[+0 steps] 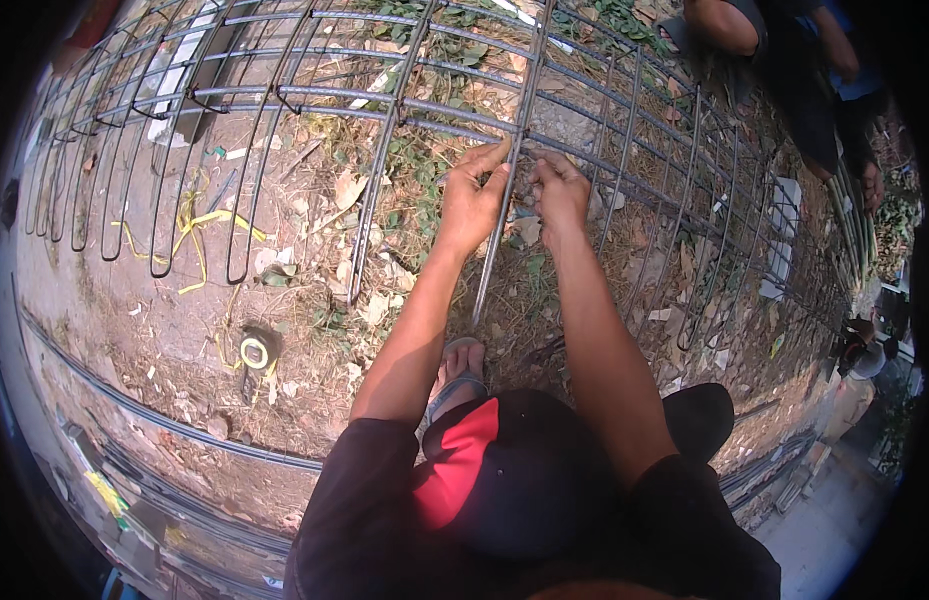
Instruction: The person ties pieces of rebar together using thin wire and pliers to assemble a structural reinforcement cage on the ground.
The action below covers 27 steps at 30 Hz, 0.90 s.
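A cage of steel reinforcing bars (pixel 464 114) spans the ground before me, its long ribbed bars crossed by bent stirrups. My left hand (pixel 472 196) is at one crossing, with its index finger and thumb against a stirrup leg (pixel 494 251). Just right of that leg, my right hand (pixel 562 191) has its fingers curled close beneath the lowest long bars. Whether a thin tie wire sits between the fingertips of either hand is too small to tell. Another stirrup (pixel 365 225) hangs to the left of my hands.
A tape measure (pixel 256 352) lies on the leaf-strewn ground, with yellow strapping (pixel 201 220) beyond it. A pale block (pixel 180 97) stands under the cage's left part. Long bars (pixel 171 427) lie behind on the left. Another person (pixel 798 75) is at the upper right.
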Each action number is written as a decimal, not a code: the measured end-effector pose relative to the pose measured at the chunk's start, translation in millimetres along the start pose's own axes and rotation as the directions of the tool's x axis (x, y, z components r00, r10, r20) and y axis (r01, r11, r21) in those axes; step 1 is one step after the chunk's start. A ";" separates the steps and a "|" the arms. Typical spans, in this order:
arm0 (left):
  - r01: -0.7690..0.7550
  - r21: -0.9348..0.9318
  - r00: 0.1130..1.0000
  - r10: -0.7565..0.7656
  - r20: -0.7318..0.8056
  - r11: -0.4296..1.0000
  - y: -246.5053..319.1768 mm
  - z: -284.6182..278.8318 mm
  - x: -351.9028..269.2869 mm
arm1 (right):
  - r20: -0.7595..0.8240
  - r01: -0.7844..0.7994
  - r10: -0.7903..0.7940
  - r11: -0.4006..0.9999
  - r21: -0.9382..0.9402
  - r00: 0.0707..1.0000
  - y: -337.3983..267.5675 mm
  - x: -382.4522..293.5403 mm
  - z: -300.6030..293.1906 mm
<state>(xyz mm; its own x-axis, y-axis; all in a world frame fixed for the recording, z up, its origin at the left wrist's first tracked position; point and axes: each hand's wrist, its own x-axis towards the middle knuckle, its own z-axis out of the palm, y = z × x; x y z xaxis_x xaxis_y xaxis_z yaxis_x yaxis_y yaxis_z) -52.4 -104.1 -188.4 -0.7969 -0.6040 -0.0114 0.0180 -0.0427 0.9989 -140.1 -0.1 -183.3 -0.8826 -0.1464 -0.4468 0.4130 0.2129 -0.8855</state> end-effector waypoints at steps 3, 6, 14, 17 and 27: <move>0.090 -0.114 0.995 -0.085 0.047 0.989 3.8 -4.7 4.1 | 0.122 -0.004 0.008 1.000 -0.029 0.993 -4.2 12.5 5.4; 0.213 -0.331 0.966 -0.250 -0.072 0.919 3.5 6.1 6.1 | 0.169 -0.019 0.023 0.999 -0.027 0.985 -4.2 21.3 4.4; 0.251 -0.420 0.931 -0.336 -0.143 0.872 3.1 16.6 14.0 | 0.258 0.132 -0.110 0.989 -0.069 0.960 5.5 35.5 -1.2; 0.211 -0.332 0.945 -0.278 -0.172 0.920 0.7 15.5 11.3 | 0.219 0.204 -0.195 0.979 -0.017 0.956 9.0 30.4 5.9; -0.145 0.227 0.986 0.160 -0.050 0.963 6.8 7.7 7.2 | 0.247 0.052 -0.079 0.992 0.117 0.966 1.0 12.6 -1.3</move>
<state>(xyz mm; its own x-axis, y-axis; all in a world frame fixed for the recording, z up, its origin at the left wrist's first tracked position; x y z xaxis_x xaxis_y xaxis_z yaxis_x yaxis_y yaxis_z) -62.7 -102.6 -181.4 -0.7526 -0.6420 0.1461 -0.0048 0.2272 0.9738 -151.1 -0.5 -189.6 -0.8295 -0.3972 -0.3926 0.3905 0.0902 -0.9162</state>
